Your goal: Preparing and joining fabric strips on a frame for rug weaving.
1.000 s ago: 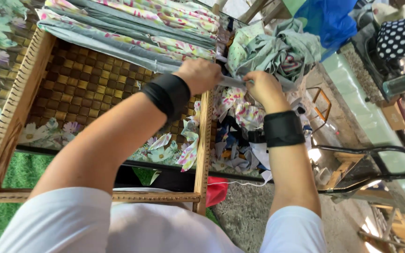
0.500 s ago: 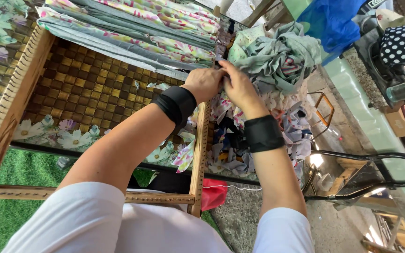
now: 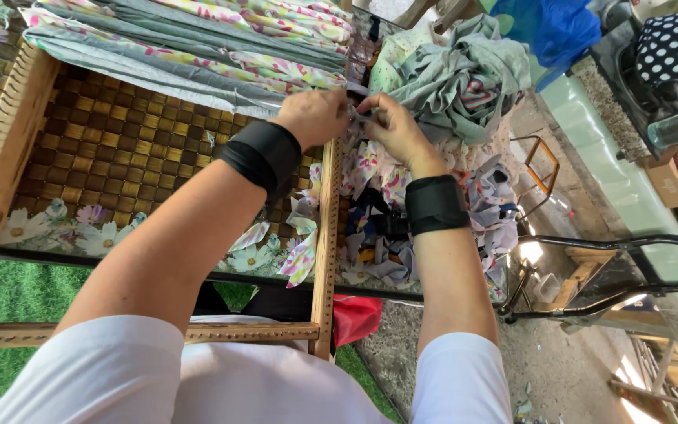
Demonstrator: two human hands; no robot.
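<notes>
Grey cloth (image 3: 464,86) pinched by both hands' fingers (image 3: 359,118)

The brown woven-mat desk (image 3: 103,165) is lying bare across its middle, giving a hand free passage there. Folded grey and floral fabric strips (image 3: 198,47) are blocking its far edge, and loose floral cloth scraps (image 3: 80,228) are lining its near edge. The wooden frame rail (image 3: 325,259) is standing as a ridge on the right. Beyond it, a crumpled grey-green cloth heap (image 3: 457,78) and mixed scrap pile (image 3: 402,235) are crowding the room. A black metal cart handle (image 3: 629,267) is barring the near right.
</notes>
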